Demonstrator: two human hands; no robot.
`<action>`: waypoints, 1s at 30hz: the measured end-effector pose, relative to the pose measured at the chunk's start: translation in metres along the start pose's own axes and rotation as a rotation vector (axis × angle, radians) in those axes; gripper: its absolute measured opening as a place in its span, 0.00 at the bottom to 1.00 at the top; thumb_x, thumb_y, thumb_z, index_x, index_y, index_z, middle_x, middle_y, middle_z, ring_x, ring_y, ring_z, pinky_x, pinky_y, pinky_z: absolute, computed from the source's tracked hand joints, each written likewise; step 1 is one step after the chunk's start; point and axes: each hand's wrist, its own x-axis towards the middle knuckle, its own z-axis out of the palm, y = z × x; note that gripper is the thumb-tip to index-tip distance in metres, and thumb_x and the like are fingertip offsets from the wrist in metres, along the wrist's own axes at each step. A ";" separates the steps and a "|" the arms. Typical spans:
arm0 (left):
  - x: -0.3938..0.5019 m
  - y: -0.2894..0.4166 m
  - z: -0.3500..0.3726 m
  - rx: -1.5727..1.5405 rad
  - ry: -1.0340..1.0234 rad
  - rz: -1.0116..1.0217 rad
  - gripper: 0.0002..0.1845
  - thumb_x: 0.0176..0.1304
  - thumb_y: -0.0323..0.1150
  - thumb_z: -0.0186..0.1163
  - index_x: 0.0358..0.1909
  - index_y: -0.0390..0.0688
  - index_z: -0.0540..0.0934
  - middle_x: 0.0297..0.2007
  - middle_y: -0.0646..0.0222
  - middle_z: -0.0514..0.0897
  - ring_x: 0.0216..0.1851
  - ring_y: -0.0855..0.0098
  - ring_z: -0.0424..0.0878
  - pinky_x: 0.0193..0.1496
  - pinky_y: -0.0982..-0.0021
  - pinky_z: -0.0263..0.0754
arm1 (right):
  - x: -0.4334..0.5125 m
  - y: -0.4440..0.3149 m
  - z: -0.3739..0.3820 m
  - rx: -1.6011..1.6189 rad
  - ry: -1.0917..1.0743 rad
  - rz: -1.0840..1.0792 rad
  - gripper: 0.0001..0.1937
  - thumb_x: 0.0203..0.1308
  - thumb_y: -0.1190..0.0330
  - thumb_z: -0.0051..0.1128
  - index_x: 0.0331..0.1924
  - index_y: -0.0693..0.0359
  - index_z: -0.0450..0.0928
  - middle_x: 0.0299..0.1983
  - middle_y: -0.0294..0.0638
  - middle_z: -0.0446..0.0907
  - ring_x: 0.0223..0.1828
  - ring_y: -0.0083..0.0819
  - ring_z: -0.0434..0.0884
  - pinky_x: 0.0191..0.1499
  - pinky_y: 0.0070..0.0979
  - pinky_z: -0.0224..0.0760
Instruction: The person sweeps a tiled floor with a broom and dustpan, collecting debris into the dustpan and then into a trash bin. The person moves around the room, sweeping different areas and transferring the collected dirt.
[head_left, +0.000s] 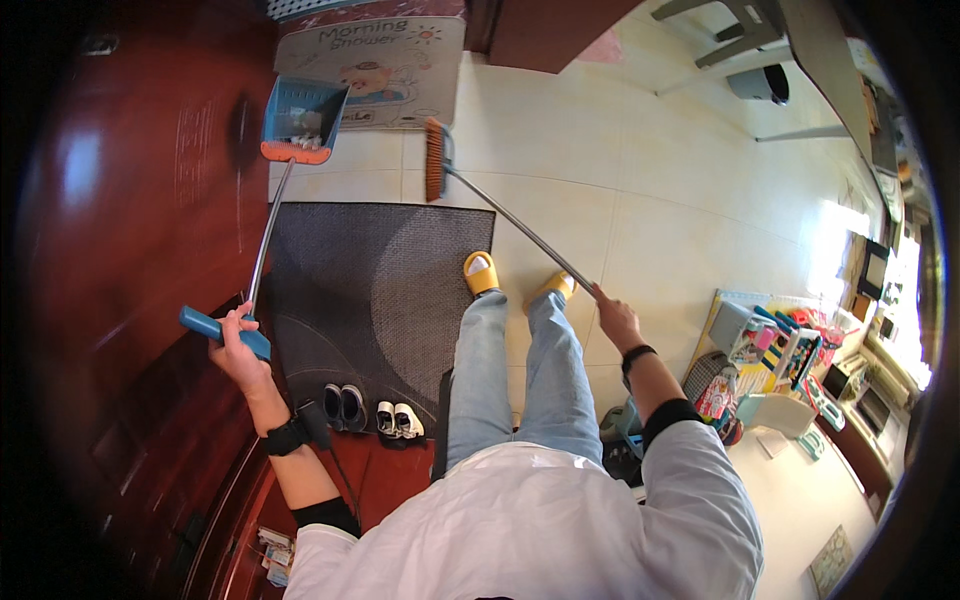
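My left hand (240, 345) grips the blue handle of a long-handled dustpan (272, 105) on the left. Its blue pan, with an orange toothed edge, lies by the red-brown door and overlaps the bath mat; some pale debris shows inside. In my right hand (619, 322) is the metal pole of a broom (435, 159). The broom head, with orange-brown bristles on a blue-grey base, is just right of the printed mat's lower corner. A gap of tiled floor separates broom head and dustpan.
A dark grey doormat (330, 285) lies before my yellow slippers. Two pairs of shoes (401, 421) stand at its near edge. The printed bath mat (405, 60) is ahead, a glossy red-brown door (150, 187) at left. On the right are a grey bin (757, 84) and a cluttered shelf (750, 337).
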 end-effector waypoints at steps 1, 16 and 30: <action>-0.001 0.000 0.003 0.006 -0.013 -0.001 0.10 0.59 0.29 0.53 0.20 0.39 0.71 0.24 0.60 0.81 0.37 0.71 0.80 0.48 0.66 0.66 | -0.021 0.024 0.002 -0.033 0.012 0.053 0.24 0.64 0.63 0.39 0.64 0.34 0.55 0.32 0.53 0.80 0.35 0.51 0.80 0.38 0.48 0.72; -0.065 -0.002 0.088 0.052 -0.146 -0.121 0.07 0.58 0.29 0.54 0.25 0.38 0.72 0.20 0.63 0.79 0.33 0.67 0.81 0.43 0.69 0.70 | -0.137 0.159 0.025 0.217 0.195 0.243 0.23 0.62 0.62 0.44 0.62 0.39 0.60 0.27 0.53 0.79 0.28 0.51 0.79 0.31 0.47 0.72; -0.119 0.020 0.161 0.177 -0.412 -0.088 0.06 0.58 0.28 0.56 0.24 0.38 0.73 0.20 0.67 0.78 0.31 0.68 0.82 0.35 0.72 0.72 | -0.052 0.174 0.007 0.346 0.004 0.217 0.27 0.59 0.69 0.43 0.64 0.40 0.56 0.40 0.50 0.79 0.44 0.48 0.78 0.43 0.44 0.72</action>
